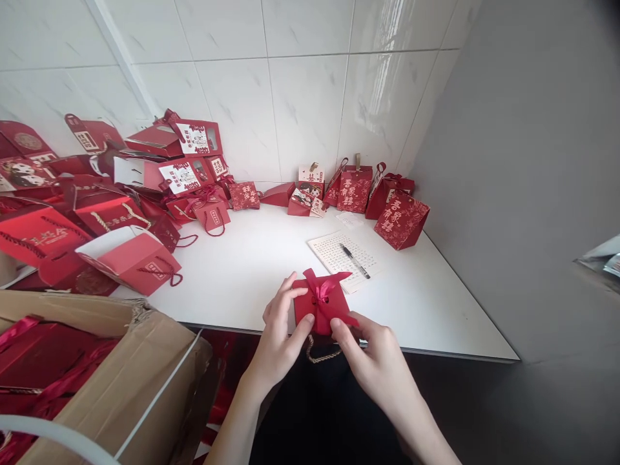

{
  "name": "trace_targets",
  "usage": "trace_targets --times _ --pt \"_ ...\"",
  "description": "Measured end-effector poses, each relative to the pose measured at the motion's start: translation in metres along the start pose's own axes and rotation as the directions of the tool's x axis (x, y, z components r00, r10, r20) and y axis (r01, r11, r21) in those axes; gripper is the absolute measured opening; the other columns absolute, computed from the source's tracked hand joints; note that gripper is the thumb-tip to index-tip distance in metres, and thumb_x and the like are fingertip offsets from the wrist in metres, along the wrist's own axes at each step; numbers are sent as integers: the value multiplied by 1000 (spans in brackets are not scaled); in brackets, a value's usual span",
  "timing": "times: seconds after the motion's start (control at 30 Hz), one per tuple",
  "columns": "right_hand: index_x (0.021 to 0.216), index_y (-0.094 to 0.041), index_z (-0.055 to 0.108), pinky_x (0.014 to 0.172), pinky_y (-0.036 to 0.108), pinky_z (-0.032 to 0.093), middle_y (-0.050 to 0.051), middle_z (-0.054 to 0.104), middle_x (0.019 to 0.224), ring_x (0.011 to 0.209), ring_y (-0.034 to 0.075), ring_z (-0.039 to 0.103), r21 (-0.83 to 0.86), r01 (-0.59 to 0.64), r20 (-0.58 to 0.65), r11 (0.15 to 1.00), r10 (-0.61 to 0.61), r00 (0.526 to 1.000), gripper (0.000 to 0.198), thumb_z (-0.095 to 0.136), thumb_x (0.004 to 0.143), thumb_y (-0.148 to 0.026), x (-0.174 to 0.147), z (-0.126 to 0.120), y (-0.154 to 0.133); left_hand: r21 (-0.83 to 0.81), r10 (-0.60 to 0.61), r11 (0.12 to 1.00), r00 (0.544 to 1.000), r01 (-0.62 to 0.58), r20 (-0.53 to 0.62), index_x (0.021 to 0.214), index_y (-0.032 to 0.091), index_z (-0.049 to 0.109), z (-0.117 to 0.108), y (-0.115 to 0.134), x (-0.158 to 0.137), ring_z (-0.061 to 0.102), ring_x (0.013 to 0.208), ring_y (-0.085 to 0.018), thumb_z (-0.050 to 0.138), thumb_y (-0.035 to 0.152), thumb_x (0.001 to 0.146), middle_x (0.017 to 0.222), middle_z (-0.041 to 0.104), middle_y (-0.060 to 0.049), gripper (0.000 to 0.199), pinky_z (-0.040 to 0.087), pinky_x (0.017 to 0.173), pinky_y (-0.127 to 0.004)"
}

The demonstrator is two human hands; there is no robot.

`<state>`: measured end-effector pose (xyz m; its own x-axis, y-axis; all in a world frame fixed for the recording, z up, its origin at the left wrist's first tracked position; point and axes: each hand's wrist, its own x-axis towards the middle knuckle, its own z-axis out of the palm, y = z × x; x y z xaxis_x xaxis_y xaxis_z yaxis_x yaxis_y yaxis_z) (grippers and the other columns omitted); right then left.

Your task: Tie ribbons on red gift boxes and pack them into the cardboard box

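Observation:
A small red gift box [303,305] with a pink-red ribbon bow [321,294] on its face is held between my two hands at the table's front edge. My left hand [283,320] grips its left side, thumb on the near face and fingers along the far edge. On the right side, my right hand [365,342] has its thumb on the lower corner, with its other fingers partly hidden. A twisted cord handle [322,357] hangs from the box's near side, below the tabletop edge.
Behind the box, a pen [355,261] lies on a written sheet of paper [329,253]. Red gift boxes are heaped at the left [128,258], and several decorated boxes [356,188] stand along the wall. A cardboard carton [159,368] with red boxes is at lower left; a grey panel [523,194] borders the right.

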<state>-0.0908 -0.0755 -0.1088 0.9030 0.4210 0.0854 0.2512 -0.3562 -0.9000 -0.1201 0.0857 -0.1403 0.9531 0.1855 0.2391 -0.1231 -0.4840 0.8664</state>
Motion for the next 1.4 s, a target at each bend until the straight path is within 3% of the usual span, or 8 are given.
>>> trace_targets --times 0.27,0.4,0.53,0.67,0.77,0.87,1.0,1.4 --pt "60 -17 45 45 23 27 0 44 56 48 10 35 35 -62 -8 997 63 998 41 38 90 -45 5 -5 8 -4 24 1000 999 -24 -28 111 27 57 -5 -2 0 24 135 -25 43 37 90 145 30 -3 27 23 109 -45" --pt "61 -18 44 47 22 29 -1 42 57 52 11 36 121 -34 46 992 29 998 40 45 87 -48 4 -6 16 -2 52 999 986 -53 -160 90 23 64 -10 -7 9 42 123 -23 41 35 91 128 48 -5 26 39 98 -37" --pt "64 -18 48 49 22 31 -2 43 54 52 11 39 194 -86 168 977 53 984 40 47 87 -50 1 -3 23 0 54 998 949 -57 -311 87 19 63 -13 -15 30 56 102 -20 44 35 89 101 61 -6 25 43 89 -31" --pt "69 -17 51 57 24 36 0 51 63 61 13 46 252 -71 170 965 28 985 33 50 85 -46 2 5 24 -53 -24 999 958 9 -286 87 18 63 -17 -13 50 59 94 -20 46 38 88 91 64 -5 26 45 84 -30" --pt "70 -17 51 62 25 38 1 54 69 67 15 50 275 -88 136 957 52 989 28 52 84 -42 3 10 23 -96 22 994 950 -54 -312 90 18 62 -19 -2 49 57 102 -20 38 38 90 97 64 -6 31 43 89 -31" --pt "71 -17 52 66 25 40 1 57 73 71 16 53 287 -99 152 953 57 987 27 52 84 -41 2 12 22 -15 99 994 970 -105 -223 91 20 61 -18 10 37 54 108 -21 43 33 87 107 62 -6 23 41 94 -33" --pt "71 -18 50 62 25 38 1 55 71 69 16 53 265 -101 168 959 57 984 27 51 85 -41 -1 19 21 186 74 981 991 -53 -109 83 21 60 -16 14 29 54 106 -23 49 22 81 110 59 -5 11 41 95 -38" --pt "71 -19 47 56 23 33 -1 53 69 63 13 49 247 -41 207 968 -11 978 27 46 90 -38 -6 28 19 147 41 988 998 -47 47 76 21 63 -21 8 37 51 110 -22 51 31 82 114 54 -6 17 45 92 -35"
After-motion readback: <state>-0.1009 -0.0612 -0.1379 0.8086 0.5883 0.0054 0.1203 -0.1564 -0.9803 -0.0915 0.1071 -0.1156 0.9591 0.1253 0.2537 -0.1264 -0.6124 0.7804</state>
